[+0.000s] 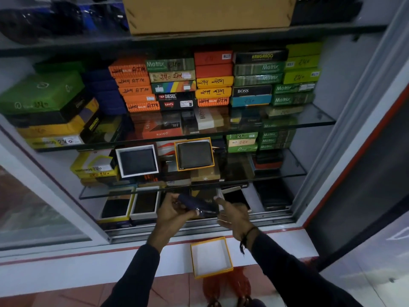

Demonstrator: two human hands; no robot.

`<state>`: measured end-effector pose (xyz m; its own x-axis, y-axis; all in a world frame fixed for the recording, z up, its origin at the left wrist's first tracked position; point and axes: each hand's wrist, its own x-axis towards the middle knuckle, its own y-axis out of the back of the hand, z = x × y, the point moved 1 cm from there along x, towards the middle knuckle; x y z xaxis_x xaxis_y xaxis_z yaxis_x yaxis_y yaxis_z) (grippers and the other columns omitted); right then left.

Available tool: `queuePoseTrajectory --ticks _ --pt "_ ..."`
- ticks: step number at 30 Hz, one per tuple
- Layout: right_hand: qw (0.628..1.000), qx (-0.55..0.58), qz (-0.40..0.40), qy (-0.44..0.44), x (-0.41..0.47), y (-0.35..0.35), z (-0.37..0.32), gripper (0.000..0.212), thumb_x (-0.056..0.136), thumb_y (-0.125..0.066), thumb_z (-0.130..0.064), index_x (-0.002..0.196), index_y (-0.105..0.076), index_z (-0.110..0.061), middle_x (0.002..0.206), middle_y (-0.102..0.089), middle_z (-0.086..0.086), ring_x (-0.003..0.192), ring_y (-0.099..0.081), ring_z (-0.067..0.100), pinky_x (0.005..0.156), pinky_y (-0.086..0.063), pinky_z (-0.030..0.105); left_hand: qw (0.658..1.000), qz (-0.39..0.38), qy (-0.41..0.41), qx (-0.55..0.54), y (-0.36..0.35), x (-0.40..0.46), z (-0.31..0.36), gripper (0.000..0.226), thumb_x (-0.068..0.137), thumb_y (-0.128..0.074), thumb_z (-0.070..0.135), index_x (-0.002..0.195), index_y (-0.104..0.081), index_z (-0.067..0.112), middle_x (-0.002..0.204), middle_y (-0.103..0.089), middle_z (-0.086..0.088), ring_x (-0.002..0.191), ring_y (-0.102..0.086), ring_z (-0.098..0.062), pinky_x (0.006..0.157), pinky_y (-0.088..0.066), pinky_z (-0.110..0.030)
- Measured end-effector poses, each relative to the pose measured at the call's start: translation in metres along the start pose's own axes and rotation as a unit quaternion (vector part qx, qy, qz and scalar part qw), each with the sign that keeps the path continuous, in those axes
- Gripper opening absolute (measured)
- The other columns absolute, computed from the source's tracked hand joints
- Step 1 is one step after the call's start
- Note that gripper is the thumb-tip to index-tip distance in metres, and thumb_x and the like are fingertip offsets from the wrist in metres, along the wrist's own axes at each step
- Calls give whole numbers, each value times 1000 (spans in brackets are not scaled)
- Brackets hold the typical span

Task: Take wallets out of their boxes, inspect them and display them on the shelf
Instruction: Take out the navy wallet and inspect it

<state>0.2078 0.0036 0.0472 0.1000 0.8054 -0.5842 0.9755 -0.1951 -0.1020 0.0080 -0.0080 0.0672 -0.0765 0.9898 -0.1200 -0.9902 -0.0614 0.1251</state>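
While both arms reach into the open display cabinet, the left hand [174,210] grips a dark blue wallet [197,206] by its left end, fingers curled round it, and the right hand [232,212] sits at the wallet's right end with fingers spread loosely, thumb up; whether it actually presses the wallet cannot be told. A dark cord bracelet [247,237] circles the right wrist. Below the hands, on the white ledge [88,262] in front of the cabinet, an empty yellow-rimmed box [211,257] lies open with its white inside showing. Just beyond the hands, the front edge of the lowest glass shelf [106,192] crosses the view, and under it open boxes with dark wallets stand on the cabinet floor, beside a phone-like device [235,196]. On the glass shelf above, a dark wallet in a white-rimmed box [137,161] and a brown wallet in an orange-rimmed box [194,154] are propped facing out. The next shelf up is packed with stacked boxes: orange ones [135,85] with handwritten "ATM", green ones printed "Matrix" [170,64], black boxes reading "DIESEL" [176,96], "Levi's", "BOSS" [251,91] and "KANGAROO" [261,56], and several marked "240" by hand. A large brown carton [208,14] sits on the top shelf. Red sandals [228,286] show on the tiled floor below.
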Motion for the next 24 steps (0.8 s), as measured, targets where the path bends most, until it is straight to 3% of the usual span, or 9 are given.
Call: queuePoseTrajectory --ticks 3,5,8,11,15,17,20,22,24 --pt "990 -95 -99 33 -17 -9 3 41 80 -78 -39 103 -70 -6 103 -74 10 97 -73 23 91 -60 40 999 26 -20 11 -11 -3 -7 47 68 -84 -12 102 -57 5 92 -69 -8 81 -72 -1 76 -60 -19" --pt "982 -81 -171 22 -24 -12 2 44 82 -78 -33 113 -71 -3 111 -75 13 103 -73 26 89 -60 36 999 33 -22 20 -14 -4 -7 46 69 -84 -12 98 -56 11 90 -66 -4 78 -70 3 71 -58 -15" --pt "979 9 -202 2 -22 -10 2 37 82 -79 -18 114 -70 0 108 -75 14 98 -72 25 89 -59 33 999 22 1 29 -8 0 -12 51 67 -90 2 102 -57 20 102 -69 -3 97 -68 -12 76 -52 -19" --pt "972 27 -234 -9 -17 -6 -1 24 81 -78 -10 104 -73 -5 95 -74 9 85 -70 18 85 -58 30 1000 7 19 14 -3 3 -16 45 68 -90 3 102 -62 17 103 -71 -5 99 -68 -20 78 -52 -24" --pt "975 -48 -217 19 -14 9 -9 42 77 -82 -14 114 -70 2 88 -71 5 79 -67 14 77 -58 26 992 54 33 -109 5 0 -26 18 87 -72 2 105 -69 1 101 -73 -12 107 -67 -35 87 -52 -32" --pt "975 -39 -221 12 -11 24 -10 46 78 -82 -16 117 -69 4 84 -68 4 76 -64 13 74 -56 25 965 69 73 -241 13 -4 -36 12 96 -59 7 98 -70 4 96 -73 -13 104 -66 -38 92 -53 -38" --pt "970 -26 -242 -17 -4 37 -5 36 82 -79 -15 113 -72 1 80 -67 2 74 -62 12 75 -55 24 891 51 138 -429 10 -17 -45 17 94 -57 22 97 -67 9 98 -71 -16 99 -67 -34 96 -52 -44" --pt "967 -23 -251 -31 -4 34 -2 23 84 -75 -10 107 -74 -4 81 -70 2 76 -64 12 78 -56 24 824 45 157 -542 -2 -25 -50 38 87 -62 33 114 -67 7 112 -71 -18 108 -67 -34 102 -53 -47" --pt "970 -23 -241 -22 -2 27 3 17 87 -70 -5 103 -74 -6 85 -73 3 77 -68 14 78 -56 26 789 28 192 -583 -18 -33 -53 58 83 -64 45 125 -64 5 120 -71 -20 111 -67 -35 98 -55 -44"
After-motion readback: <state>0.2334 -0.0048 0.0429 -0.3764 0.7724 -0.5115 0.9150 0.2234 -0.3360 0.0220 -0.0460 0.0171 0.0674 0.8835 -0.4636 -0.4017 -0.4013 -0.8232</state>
